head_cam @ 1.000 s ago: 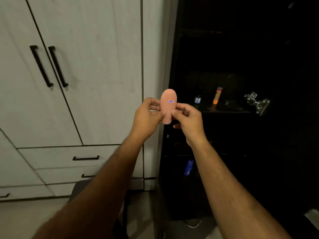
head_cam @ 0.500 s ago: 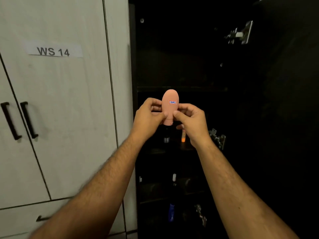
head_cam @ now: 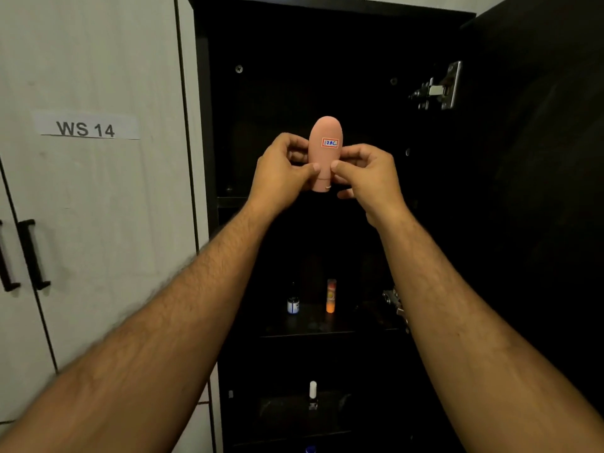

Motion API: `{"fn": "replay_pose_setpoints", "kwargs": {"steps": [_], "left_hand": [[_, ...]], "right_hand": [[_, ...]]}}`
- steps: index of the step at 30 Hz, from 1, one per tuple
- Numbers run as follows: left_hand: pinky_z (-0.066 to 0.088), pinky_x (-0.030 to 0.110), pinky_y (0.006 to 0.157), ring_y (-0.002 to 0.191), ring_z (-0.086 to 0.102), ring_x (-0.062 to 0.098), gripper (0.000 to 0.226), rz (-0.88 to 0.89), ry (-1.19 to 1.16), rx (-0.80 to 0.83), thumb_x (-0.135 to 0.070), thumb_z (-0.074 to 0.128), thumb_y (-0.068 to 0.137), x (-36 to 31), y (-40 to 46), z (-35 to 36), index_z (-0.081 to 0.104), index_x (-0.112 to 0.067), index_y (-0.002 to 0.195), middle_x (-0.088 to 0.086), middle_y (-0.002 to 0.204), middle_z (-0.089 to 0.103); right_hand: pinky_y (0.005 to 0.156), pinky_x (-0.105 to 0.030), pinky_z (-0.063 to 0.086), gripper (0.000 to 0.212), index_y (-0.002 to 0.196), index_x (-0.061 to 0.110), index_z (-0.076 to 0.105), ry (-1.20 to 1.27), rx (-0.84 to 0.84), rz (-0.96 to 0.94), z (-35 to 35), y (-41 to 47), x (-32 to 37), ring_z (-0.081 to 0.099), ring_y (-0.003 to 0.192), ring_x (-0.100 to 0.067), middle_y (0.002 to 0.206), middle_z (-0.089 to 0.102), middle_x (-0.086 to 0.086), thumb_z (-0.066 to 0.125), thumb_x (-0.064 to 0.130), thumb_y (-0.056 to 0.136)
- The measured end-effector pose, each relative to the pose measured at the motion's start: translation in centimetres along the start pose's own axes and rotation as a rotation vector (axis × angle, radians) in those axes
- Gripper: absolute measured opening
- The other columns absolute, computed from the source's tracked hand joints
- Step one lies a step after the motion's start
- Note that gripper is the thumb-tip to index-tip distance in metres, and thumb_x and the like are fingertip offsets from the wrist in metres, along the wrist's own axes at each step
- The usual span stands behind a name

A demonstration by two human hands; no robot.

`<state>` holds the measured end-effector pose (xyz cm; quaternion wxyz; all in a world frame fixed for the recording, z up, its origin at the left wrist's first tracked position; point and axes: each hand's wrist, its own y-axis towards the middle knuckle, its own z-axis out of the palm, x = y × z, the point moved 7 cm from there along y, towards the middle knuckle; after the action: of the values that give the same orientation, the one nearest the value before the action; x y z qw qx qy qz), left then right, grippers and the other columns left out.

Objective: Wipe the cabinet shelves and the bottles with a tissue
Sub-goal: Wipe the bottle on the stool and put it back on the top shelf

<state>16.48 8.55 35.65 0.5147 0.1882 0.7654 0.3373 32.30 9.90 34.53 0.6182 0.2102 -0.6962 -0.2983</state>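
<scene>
Both hands holding a pink bottle up before the open dark cabinet.

Left hand and right hand are pinching it from either side, thumbs on its lower front; cap is pointing down, small label facing the camera. On a shelf below, a small dark bottle and an orange tube are standing near each other.

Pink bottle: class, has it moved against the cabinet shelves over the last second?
Yes. The pink bottle went up: it was level with the shelf holding the orange tube, now well above it.
</scene>
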Motion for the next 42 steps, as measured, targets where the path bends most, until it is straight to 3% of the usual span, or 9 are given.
{"fn": "replay_pose_setpoints", "kwargs": {"steps": [5, 8, 11, 14, 18, 26, 35, 42], "left_hand": [[0.057, 0.021, 0.071, 0.088, 0.065, 0.004, 0.047, -0.017, 0.09, 0.015, -0.013, 0.071, 0.085, 1.4, 4.0, 0.6, 0.051, -0.021, 0.127, -0.011, 0.098, 0.062], [0.057, 0.031, 0.084, 0.092, 0.062, 0.003, 0.047, -0.037, 0.207, 0.054, -0.016, 0.072, 0.084, 2.5, 6.0, 1.1, 0.054, -0.022, 0.127, -0.014, 0.096, 0.059], [0.056, 0.034, 0.088, 0.092, 0.062, 0.005, 0.046, -0.08, 0.25, 0.1, -0.015, 0.072, 0.084, 3.7, 7.1, 1.7, 0.055, -0.021, 0.126, -0.011, 0.096, 0.06], [0.055, 0.032, 0.087, 0.09, 0.063, 0.007, 0.042, -0.12, 0.291, 0.135, -0.015, 0.073, 0.083, 5.0, 7.6, 2.4, 0.057, -0.019, 0.122, -0.008, 0.095, 0.063], [0.056, 0.028, 0.08, 0.085, 0.065, 0.008, 0.036, -0.165, 0.308, 0.171, -0.015, 0.073, 0.083, 6.0, 8.0, 2.9, 0.058, -0.021, 0.115, -0.005, 0.096, 0.066], [0.059, 0.03, 0.076, 0.083, 0.068, 0.012, 0.034, -0.178, 0.304, 0.166, -0.014, 0.073, 0.083, 6.0, 8.0, 3.1, 0.057, -0.022, 0.112, -0.003, 0.096, 0.066], [0.052, 0.02, 0.063, 0.078, 0.067, 0.009, 0.037, -0.196, 0.326, 0.183, -0.016, 0.07, 0.087, 5.9, 7.4, 3.3, 0.056, -0.021, 0.121, -0.005, 0.092, 0.065], [0.051, 0.021, 0.067, 0.081, 0.066, 0.007, 0.038, -0.214, 0.326, 0.166, -0.017, 0.07, 0.086, 5.8, 7.1, 3.1, 0.057, -0.02, 0.122, -0.006, 0.093, 0.065]], "right_hand": [[0.066, -0.029, 0.059, 0.019, 0.102, 0.021, 0.065, -0.098, 0.03, 0.041, 0.7, 4.3, -1.0, 0.071, 0.083, -0.013, 0.096, 0.069, 0.003, 0.07, 0.014, 0.086], [0.067, -0.031, 0.06, 0.017, 0.095, 0.025, 0.064, -0.172, 0.056, 0.064, 1.3, 6.1, -1.9, 0.071, 0.08, -0.012, 0.096, 0.069, 0.003, 0.072, 0.015, 0.085], [0.061, -0.027, 0.057, 0.016, 0.086, 0.027, 0.063, -0.218, 0.081, 0.083, 1.7, 7.0, -3.1, 0.072, 0.075, -0.012, 0.094, 0.07, 0.001, 0.073, 0.015, 0.084], [0.057, -0.024, 0.052, 0.015, 0.083, 0.024, 0.064, -0.248, 0.102, 0.13, 1.8, 7.4, -4.5, 0.072, 0.071, -0.013, 0.09, 0.071, -0.001, 0.074, 0.013, 0.083], [0.069, -0.033, 0.061, 0.015, 0.079, 0.018, 0.066, -0.234, 0.117, 0.172, 2.0, 8.0, -5.8, 0.073, 0.074, -0.016, 0.089, 0.071, -0.003, 0.075, 0.008, 0.081], [0.074, -0.032, 0.06, 0.017, 0.08, 0.023, 0.064, -0.296, 0.048, 0.14, 2.0, 8.4, -6.1, 0.068, 0.082, -0.011, 0.093, 0.066, 0.003, 0.075, 0.01, 0.082], [0.075, -0.035, 0.061, 0.014, 0.078, 0.022, 0.065, -0.318, 0.015, 0.131, 1.9, 8.3, -6.2, 0.069, 0.081, -0.012, 0.088, 0.068, 0.003, 0.076, 0.013, 0.081], [0.077, -0.035, 0.06, 0.013, 0.075, 0.021, 0.066, -0.358, 0.028, 0.134, 1.8, 8.0, -5.9, 0.069, 0.081, -0.011, 0.085, 0.068, 0.004, 0.076, 0.016, 0.081]]}}
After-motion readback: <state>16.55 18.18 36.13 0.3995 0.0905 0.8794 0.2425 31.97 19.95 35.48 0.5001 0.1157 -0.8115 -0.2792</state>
